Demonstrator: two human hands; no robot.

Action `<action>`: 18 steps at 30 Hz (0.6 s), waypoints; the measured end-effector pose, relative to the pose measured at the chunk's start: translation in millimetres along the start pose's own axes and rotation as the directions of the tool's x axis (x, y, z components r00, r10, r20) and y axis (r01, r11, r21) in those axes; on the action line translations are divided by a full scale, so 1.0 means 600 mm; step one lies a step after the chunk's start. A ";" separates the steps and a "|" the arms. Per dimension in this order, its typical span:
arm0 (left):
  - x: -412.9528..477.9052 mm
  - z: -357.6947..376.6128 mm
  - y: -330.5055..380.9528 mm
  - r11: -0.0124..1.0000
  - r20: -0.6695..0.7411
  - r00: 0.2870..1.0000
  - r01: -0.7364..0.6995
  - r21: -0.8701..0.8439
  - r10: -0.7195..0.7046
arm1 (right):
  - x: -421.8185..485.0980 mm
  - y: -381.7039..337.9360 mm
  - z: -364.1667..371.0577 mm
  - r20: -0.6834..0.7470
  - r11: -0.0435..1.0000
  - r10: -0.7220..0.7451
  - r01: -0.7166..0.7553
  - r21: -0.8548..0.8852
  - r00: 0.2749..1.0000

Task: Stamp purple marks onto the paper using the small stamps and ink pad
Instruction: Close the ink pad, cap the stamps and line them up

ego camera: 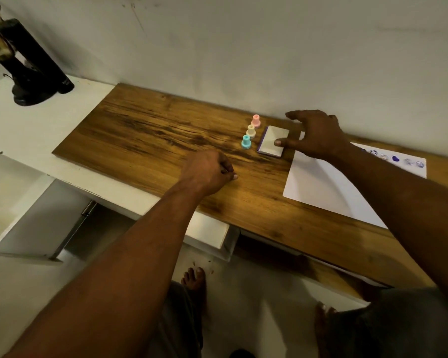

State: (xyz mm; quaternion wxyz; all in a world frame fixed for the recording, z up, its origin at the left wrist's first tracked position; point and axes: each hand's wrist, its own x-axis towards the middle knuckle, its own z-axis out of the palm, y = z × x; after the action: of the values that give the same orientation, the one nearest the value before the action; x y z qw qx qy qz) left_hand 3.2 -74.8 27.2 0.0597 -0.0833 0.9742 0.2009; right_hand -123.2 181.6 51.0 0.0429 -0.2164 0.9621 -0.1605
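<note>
Three small stamps stand in a row on the wooden board (145,130): pink (255,120), cream (251,130) and blue (246,142). Just right of them lies the closed ink pad (273,140), white on top with a purple edge. My right hand (318,133) hovers over it with fingers spread, the thumb tip touching its lid. The white paper (318,187) lies to the right, with several purple marks (395,158) along its far edge. My left hand (207,171) rests on the board with fingers curled, holding nothing visible.
A dark ornament (34,65) stands on the white shelf (23,125) at the far left. An open white drawer (36,215) sits below the shelf. The wall runs close behind the board. My bare feet (194,277) show on the floor beneath.
</note>
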 end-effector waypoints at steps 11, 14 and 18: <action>-0.012 0.079 0.157 0.922 0.137 0.919 -0.381 0.073 0.369 | -0.222 0.188 -0.088 0.028 0.916 0.383 -0.376 -0.138 0.923; -0.010 0.104 0.183 0.889 0.191 0.910 -0.404 0.216 0.367 | -0.273 0.236 -0.087 0.044 0.884 0.450 -0.438 -0.165 0.892; -0.016 0.122 0.200 0.867 0.265 0.914 -0.383 0.319 0.307 | -0.305 0.264 -0.074 0.131 0.889 0.441 -0.412 -0.202 0.888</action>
State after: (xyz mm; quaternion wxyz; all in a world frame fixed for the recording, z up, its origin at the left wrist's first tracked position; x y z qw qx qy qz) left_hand -3.9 64.5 7.8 0.1373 0.1265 0.9819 0.0319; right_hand -28.3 408.3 43.4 0.1422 -0.0150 0.9887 -0.0457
